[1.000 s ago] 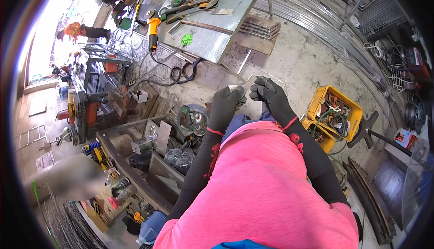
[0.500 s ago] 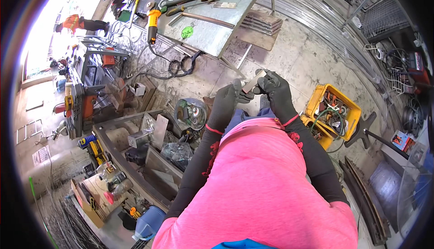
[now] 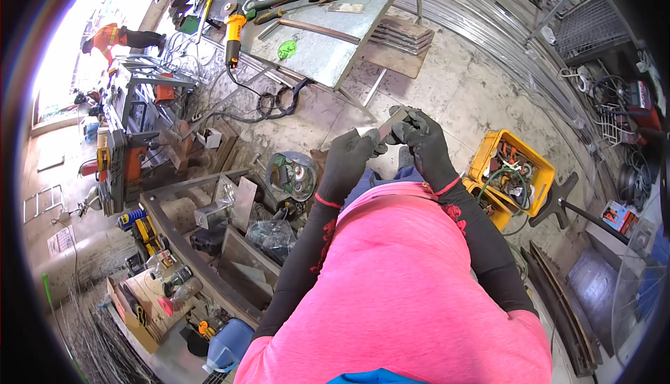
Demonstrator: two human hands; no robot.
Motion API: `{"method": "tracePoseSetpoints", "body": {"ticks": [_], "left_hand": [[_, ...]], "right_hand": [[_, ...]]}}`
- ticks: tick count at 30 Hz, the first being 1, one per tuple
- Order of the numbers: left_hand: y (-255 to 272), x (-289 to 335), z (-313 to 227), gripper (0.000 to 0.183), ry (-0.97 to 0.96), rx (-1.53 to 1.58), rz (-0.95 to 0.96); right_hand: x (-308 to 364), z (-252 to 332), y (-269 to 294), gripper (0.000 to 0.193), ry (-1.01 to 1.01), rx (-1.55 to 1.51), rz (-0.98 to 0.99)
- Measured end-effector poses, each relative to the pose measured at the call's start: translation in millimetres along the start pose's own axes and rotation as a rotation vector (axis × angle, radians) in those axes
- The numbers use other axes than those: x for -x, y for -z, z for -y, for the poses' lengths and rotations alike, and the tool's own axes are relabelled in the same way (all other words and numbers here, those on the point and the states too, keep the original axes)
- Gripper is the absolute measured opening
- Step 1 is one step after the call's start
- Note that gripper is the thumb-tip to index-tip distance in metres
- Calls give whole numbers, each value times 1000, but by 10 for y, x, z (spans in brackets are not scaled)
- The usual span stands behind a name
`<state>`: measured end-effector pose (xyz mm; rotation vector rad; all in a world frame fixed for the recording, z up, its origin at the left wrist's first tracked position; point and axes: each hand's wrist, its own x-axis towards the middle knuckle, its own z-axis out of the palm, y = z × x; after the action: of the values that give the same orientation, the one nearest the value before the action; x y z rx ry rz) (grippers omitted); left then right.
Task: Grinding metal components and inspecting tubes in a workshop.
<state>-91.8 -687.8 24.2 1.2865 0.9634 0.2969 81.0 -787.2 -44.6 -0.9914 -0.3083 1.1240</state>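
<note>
Both hands wear dark gloves and meet in front of my body. Between them is a small flat rectangular metal piece point(image 3: 393, 124), tilted, with its upper end to the right. My left hand point(image 3: 348, 159) is closed on the lower end of the piece. Higher up, the fingers of my right hand point(image 3: 423, 143) are closed round its other end. The gloves hide part of the piece. Beyond the hands stands a metal-topped table point(image 3: 317, 53) with a yellow angle grinder point(image 3: 234, 41) at its left edge.
A frame bin point(image 3: 188, 258) full of scrap stands to the left, beside a round tub point(image 3: 292, 175) of discs. Yellow crates point(image 3: 546, 175) of tools sit at the right. The grinder's black cable point(image 3: 259, 93) loops over the floor. Another person point(image 3: 115, 37) bends at the far left.
The metal piece has turned in my hands, and less of its face shows. My fingers have shifted round it. The person at the far left has lowered an arm.
</note>
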Motion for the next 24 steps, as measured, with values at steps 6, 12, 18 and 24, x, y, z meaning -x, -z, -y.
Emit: {"method": "tracePoseSetpoints", "body": {"ticks": [6,12,18,24], "left_hand": [[-17,2,22,33,-32,-140,2],[-112,82,-182,32,9,-203,-3],[-124,66,-270,34,46,-298,23],[-85,-23,-63,41,18,-173,14]], "right_hand": [[28,97,-65,28,-18,9,-54],[60,149,-68,30,-92,-141,-150],[16,207,-43,40,-194,-32,-164],[-44,49,64,43,-64,-46,-62]]}}
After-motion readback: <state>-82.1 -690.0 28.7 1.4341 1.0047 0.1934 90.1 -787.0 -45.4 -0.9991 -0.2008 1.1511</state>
